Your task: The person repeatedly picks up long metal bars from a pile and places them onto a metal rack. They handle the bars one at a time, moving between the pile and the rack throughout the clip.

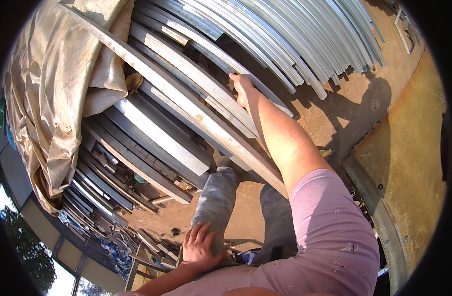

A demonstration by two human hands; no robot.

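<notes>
My right hand (241,89) reaches up and grips a long metal bar (211,86) lying in a stack of steel sections (162,138), fingers curled over its edge. My right arm in a pink sleeve (329,232) stretches across the picture. My left hand (200,246) rests flat with fingers spread on my own thigh in grey trousers (216,202). A long flat metal strip (186,106) runs diagonally under the right arm, from the upper left to the middle.
A beige tarpaulin (58,89) covers the left part of the stack. Bundled light metal profiles (295,39) lie at the top. Brown dirt ground (354,98) lies to the right, with a yellowish board (408,158) and a curved metal rail (379,212). Scrap pieces (117,237) lie lower left.
</notes>
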